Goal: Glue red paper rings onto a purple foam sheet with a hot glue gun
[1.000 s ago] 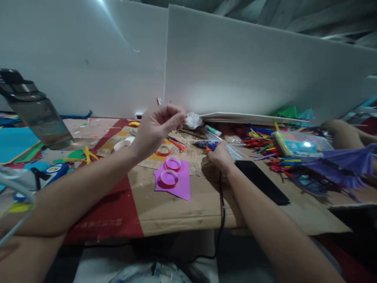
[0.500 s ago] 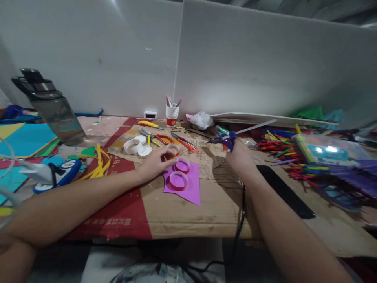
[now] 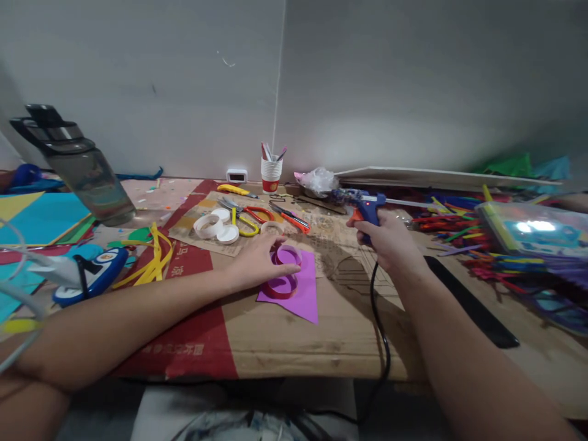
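My left hand (image 3: 263,260) reaches over two red paper rings that stand on a sheet of purple paper (image 3: 307,297). Its thumb stretches across the front of the far ring (image 3: 296,252), with the fingers apart from it at the ring's left side. Part of the near ring (image 3: 282,293) shows below the hand. Whether the hand touches either ring is hard to see. On the right, my right hand (image 3: 390,239) grips a blue hot glue gun (image 3: 371,208) by its handle, nozzle pointing left. A clear glue stick (image 3: 407,203) sticks out behind it.
White rings and discs (image 3: 209,226), scissors (image 3: 248,229) and cutters (image 3: 291,218) lie behind my left hand. A water bottle (image 3: 92,177) stands left. Pipe cleaners (image 3: 452,226), a plastic case (image 3: 537,226) and a black slab (image 3: 468,300) lie right. The gun's cord (image 3: 379,331) hangs over the front edge.
My left hand has moved right and towards me, over the rings. My right hand has raised the glue gun, whose long glue stick now lies more level.
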### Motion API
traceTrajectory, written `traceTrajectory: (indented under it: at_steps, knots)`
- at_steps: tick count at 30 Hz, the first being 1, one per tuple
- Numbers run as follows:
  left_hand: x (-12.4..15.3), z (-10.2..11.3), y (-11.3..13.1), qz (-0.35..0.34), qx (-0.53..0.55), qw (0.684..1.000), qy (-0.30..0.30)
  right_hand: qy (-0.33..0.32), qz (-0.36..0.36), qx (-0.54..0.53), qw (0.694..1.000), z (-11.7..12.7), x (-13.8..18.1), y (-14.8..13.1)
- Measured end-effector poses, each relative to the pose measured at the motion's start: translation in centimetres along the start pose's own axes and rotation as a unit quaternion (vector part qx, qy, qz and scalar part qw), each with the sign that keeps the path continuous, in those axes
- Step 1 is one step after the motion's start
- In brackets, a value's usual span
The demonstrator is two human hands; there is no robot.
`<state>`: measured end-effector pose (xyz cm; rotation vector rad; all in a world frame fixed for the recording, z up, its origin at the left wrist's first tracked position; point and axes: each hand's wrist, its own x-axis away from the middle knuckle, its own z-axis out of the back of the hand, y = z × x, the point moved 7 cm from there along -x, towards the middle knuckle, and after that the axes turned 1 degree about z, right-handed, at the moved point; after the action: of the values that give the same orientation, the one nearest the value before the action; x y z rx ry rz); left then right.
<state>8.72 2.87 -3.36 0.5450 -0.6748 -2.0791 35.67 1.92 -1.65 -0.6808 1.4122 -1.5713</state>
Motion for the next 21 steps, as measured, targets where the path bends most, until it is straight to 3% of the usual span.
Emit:
traceTrajectory:
  at_steps: [7,14,21]
  knots:
    - [0.9,0.2,0.4,0.051,0.025,0.998,0.03,0.001,-0.043,-0.101,0.994,-0.4,0.4,0.4]
    - [2.3,-0.4,-0.4,0.004,0.001,1.0,-0.021,-0.022,-0.042,-0.111,0.993,-1.6,1.0,0.3]
    - [1.5,0.9,-0.8,0.002,0.123,0.992,0.026,-0.019,-0.026,-0.114,0.993,-1.6,1.0,0.1]
